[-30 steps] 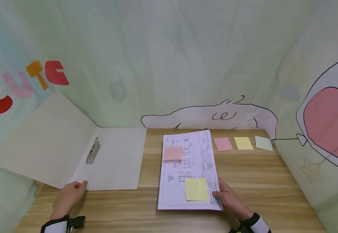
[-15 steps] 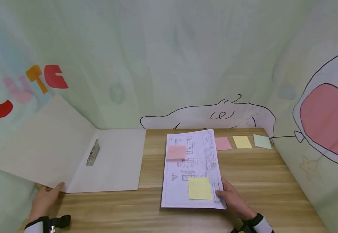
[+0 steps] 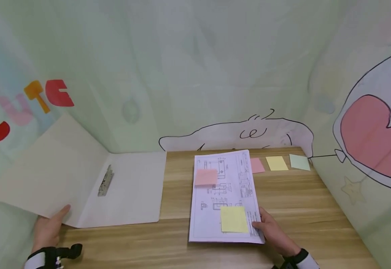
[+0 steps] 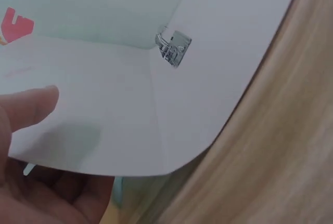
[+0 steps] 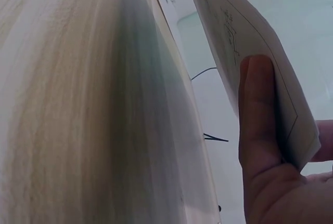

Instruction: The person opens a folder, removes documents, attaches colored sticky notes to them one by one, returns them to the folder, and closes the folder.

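Note:
A white clip folder point(image 3: 135, 186) lies open at the left of the table, with a metal lever clip point(image 3: 105, 182) by its fold. Its left cover slants up, and my left hand point(image 3: 49, 228) grips that cover's lower edge; in the left wrist view the thumb is over the inner face and the fingers point(image 4: 93, 198) are underneath. My right hand point(image 3: 274, 231) holds a stack of printed drawing sheets point(image 3: 203, 228) by the lower right edge, raised off the table in the right wrist view. On the top sheet are a pink sticky note point(image 3: 206, 177) and a yellow one point(image 3: 234, 219).
Along the wooden table's point(image 3: 303, 209) back right lie a pink note point(image 3: 257, 165), partly covered by the sheets, a yellow note point(image 3: 277, 163) and a pale green note point(image 3: 299, 162). A printed cloth backdrop point(image 3: 195, 82) hangs close behind and beside the table.
My left hand has moved left along the folder's lower edge and taken hold of the raised cover. The sheets in my right hand have shifted slightly right, overlapping the pink note behind them.

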Available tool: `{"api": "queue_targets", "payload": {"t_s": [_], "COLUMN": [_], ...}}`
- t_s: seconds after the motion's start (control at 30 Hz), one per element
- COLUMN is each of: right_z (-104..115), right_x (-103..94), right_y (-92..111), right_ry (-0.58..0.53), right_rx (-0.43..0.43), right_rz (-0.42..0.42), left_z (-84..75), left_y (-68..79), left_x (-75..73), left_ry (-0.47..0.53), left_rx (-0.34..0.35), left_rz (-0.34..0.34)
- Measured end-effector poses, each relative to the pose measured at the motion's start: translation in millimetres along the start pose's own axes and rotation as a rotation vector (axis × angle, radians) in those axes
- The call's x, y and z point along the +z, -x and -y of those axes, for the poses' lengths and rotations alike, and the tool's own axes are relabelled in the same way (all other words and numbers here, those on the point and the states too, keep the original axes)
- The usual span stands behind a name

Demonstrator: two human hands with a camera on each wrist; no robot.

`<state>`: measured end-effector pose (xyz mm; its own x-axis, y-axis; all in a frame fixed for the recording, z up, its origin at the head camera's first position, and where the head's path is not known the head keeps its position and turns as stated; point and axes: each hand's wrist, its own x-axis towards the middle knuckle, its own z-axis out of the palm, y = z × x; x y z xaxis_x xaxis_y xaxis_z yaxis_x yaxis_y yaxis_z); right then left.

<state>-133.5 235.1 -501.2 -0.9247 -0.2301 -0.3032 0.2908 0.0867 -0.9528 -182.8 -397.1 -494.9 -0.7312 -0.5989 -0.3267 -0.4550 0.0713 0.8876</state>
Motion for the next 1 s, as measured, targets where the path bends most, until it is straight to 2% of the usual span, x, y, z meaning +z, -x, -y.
{"api": "queue_targets", "payload": {"t_s": [0.17,0.27,0.4,0.5,0.8,0.87,1.0], "right_z": [0.0,-0.5,-1.8,-3.0,-2.6,-2.6,-3.5], "right_x": [-0.4,-2.4,-3.2,-2.3,-4.4,-4.4,-5.0], "right_y": [1.0,0.8,-0.1,-0.8,-2.0,-2.6,-3.3], "right_ry": [-0.004,-0.001,0.009,0.014,0.008,0.003,-0.016], "right_rx": [0.017,-0.01,-0.022,-0.009,0.007,0.013,0.013], "right_rz": [-0.003,0.009,0.02,0.021,0.034,0.034,0.032], "left_z": [25.2,25.7,12.0,13.8,13.0,12.6,9.9], "left_y": [-13.8,0.4,31.1,36.5,53.1,56.4,63.1], "left_x": [-4.9,-3.5,2.1,3.8,15.4,16.9,20.1], "left_ry": [-0.022,-0.084,-0.195,-0.219,-0.232,-0.236,-0.304], "left_rx": [0.037,0.005,0.005,0.036,0.205,0.205,0.128], "left_rz": [0.021,0.036,0.045,0.05,0.201,0.217,0.273]}}
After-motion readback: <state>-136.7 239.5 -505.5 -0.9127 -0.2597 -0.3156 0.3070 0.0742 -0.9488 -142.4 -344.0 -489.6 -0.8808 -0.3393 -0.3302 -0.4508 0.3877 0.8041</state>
